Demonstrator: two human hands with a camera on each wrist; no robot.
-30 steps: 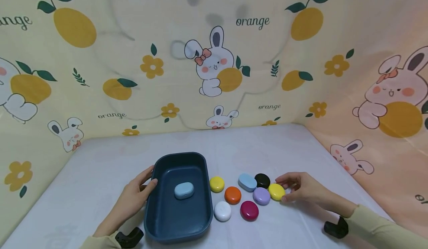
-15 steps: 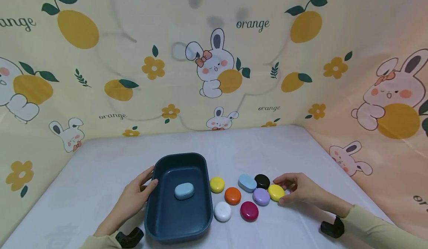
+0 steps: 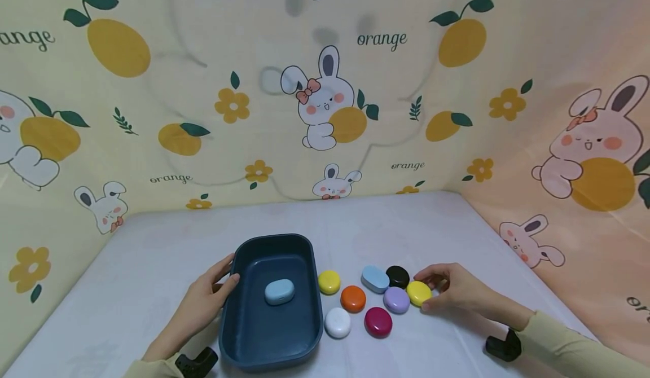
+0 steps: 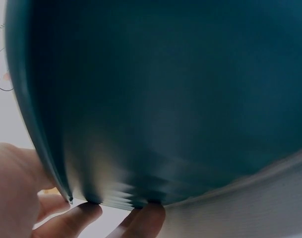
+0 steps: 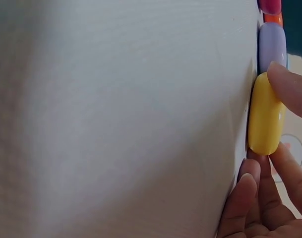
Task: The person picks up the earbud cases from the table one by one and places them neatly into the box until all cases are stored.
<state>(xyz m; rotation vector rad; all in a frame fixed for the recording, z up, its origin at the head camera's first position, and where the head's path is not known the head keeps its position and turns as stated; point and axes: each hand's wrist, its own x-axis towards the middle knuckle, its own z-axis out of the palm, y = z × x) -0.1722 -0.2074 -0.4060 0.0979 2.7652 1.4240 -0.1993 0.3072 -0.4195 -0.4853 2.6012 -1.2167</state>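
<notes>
My left hand (image 3: 205,296) rests against the left side of a dark blue tray (image 3: 271,352), its fingertips on the outer wall (image 4: 155,114) in the left wrist view. Inside the tray lies a light blue oval piece (image 3: 279,291). At the right, my right hand (image 3: 459,290) pinches a glossy, round yellow piece (image 3: 418,293) between thumb and fingers. In the right wrist view this yellow piece (image 5: 266,116) is thick and rounded at the edges, low at the cloth. A lilac piece (image 3: 396,300) and a black piece (image 3: 398,277) sit right beside it.
Between tray and right hand lie a second yellow piece (image 3: 329,282), an orange one (image 3: 352,299), a white one (image 3: 337,322), a dark red one (image 3: 378,322) and a light blue oval (image 3: 374,279). A printed curtain (image 3: 244,45) borders the white-covered table (image 3: 193,237).
The right hand has shifted slightly left, closer around the yellow piece. The left hand and the tray keep their places; the head view tilts a little.
</notes>
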